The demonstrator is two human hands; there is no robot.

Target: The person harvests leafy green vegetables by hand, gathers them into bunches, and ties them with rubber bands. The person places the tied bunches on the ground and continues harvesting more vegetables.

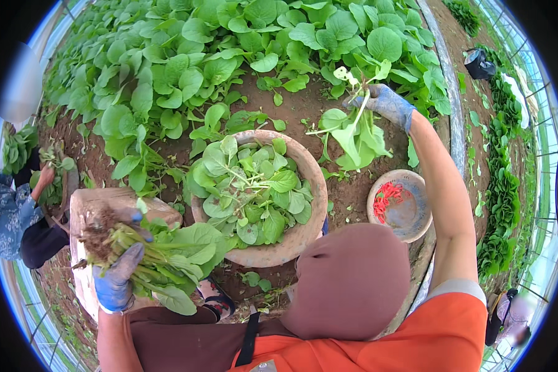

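soft green leaf and thin pale stalk: my right hand [387, 102], gloved blue at upper right of the frame, pinches a freshly pulled seedling [353, 133] by its stem, fingers closed narrow around it. at lower left my left hand [115, 276] grips a rooted, soil-caked bunch of greens [161, 257] beside the full clay-coloured basin [304, 239]; i judge both light, limp and easily bruised, best held low on the stems.

Soft, even daylight falls on my work, bright with faint shadows. The fisheye bends everything toward the dark circular rim; edges blur, and pale glare washes both sides.
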